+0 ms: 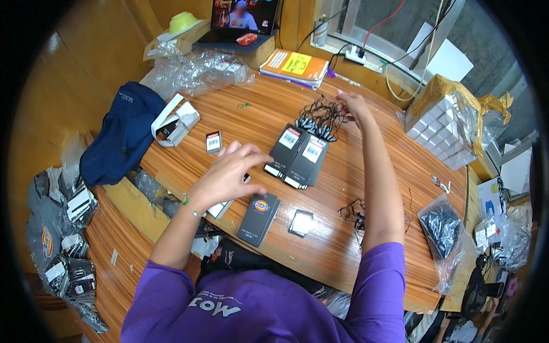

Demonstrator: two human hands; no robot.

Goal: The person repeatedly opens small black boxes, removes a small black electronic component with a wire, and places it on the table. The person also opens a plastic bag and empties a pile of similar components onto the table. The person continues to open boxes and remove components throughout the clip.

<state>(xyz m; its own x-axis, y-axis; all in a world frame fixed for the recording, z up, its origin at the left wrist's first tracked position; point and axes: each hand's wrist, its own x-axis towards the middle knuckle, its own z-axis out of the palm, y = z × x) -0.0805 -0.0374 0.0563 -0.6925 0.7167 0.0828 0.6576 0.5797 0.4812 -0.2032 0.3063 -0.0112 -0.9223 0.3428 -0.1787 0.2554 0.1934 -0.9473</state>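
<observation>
My left hand (231,171) is spread with thumb and fingers apart, its fingertips at the left edge of two side-by-side stacks of black tags (311,151) with white labels. Thin black cords (320,114) with grey ends fan out from the top of these stacks. At their right side, my right hand (355,107) has its fingers curled in on the cords; the exact grip is partly hidden. Below my left hand lies a black tag stack (259,219) with an oval logo. Beside it is a small stack of cards (301,223) with a glossy top.
A carton of small white boxes (440,128) stands at the right, above a clear bag of black cords (440,228). Loose cords (355,214) lie under my right forearm. Notebooks (291,67), a laptop (243,23), plastic wrap (194,71) and navy cloth (123,131) ring the table.
</observation>
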